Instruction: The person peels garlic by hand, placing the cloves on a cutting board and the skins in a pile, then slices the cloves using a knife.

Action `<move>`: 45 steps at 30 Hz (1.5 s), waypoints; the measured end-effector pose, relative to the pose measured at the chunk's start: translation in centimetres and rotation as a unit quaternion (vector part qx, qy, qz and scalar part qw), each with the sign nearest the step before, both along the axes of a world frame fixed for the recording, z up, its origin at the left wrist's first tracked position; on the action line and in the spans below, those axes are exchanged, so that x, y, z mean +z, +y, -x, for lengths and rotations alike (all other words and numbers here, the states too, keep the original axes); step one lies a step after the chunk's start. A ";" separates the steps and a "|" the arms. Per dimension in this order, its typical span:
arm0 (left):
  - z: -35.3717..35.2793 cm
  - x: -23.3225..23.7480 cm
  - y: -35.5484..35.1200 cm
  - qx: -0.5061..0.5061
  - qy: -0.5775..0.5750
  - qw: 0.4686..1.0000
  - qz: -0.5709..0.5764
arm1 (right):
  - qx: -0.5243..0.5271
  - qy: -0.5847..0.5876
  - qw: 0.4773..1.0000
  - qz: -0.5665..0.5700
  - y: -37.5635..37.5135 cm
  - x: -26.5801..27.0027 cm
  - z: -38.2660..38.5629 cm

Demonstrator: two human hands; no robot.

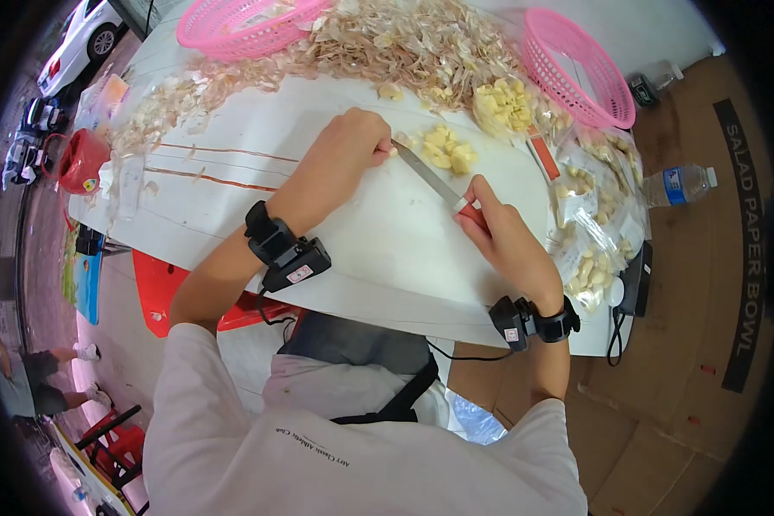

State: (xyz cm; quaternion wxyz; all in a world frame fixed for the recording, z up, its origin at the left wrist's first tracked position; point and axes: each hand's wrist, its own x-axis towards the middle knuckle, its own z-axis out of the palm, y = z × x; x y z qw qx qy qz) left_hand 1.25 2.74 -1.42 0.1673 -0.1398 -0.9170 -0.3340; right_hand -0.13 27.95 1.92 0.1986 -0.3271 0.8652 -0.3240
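Note:
My right hand [509, 236] is closed around the red handle of a knife [430, 175]. The blade points up and to the left, its tip close to the fingers of my left hand [353, 146]. Those fingers are pinched on a small pale garlic clove [393, 152], mostly covered by the fingertips. Just beyond the blade lies a small pile of peeled garlic cloves [449, 150] on the white table [378, 232]. Farther back, more peeled cloves [501, 107] are heaped beside a large mound of dry garlic skins [413, 47].
Pink baskets [578, 73] stand at the back right and back left. Bags of garlic [586, 211] line the right edge, near a red strip-like object [543, 156]. A water bottle [679, 185] lies on a cardboard box [705, 284]. A red container [84, 162] sits far left.

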 end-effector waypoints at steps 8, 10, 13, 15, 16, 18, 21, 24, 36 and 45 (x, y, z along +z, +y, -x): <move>-0.6 0.4 0.3 -0.003 0.033 0.999 0.005 | -0.005 0.050 0.998 0.036 -0.5 -1.0 -0.2; -0.4 0.2 0.2 -0.003 0.024 1.000 0.006 | -0.009 0.058 0.997 0.045 -0.4 -0.9 -0.2; -0.4 0.3 0.1 -0.003 0.016 1.000 0.003 | -0.019 0.034 0.999 0.037 -0.5 -0.5 -0.2; -0.5 0.2 0.1 -0.006 0.018 1.000 -0.001 | -0.011 0.036 0.999 0.027 -0.6 -0.4 -0.4; -0.5 0.2 0.0 -0.008 0.025 1.000 0.008 | -0.010 0.036 0.999 0.026 -0.6 -0.4 -0.4; -0.4 0.1 0.0 -0.009 0.033 0.999 0.016 | -0.009 0.041 0.999 0.022 -0.5 -0.4 -0.4; -0.4 0.0 0.0 -0.008 0.029 0.999 0.019 | -0.007 0.043 0.999 0.024 -0.5 -0.5 -0.4; -0.3 -0.1 0.0 -0.011 0.035 0.999 0.020 | -0.009 0.047 0.998 0.028 -0.5 -0.5 -0.4; -0.5 0.0 0.0 -0.006 0.017 1.000 0.007 | -0.033 0.003 0.999 0.007 -0.6 -0.1 -0.3; -0.4 -0.1 0.0 -0.009 0.017 1.000 0.013 | -0.012 0.039 0.999 0.014 -0.4 -0.5 -0.3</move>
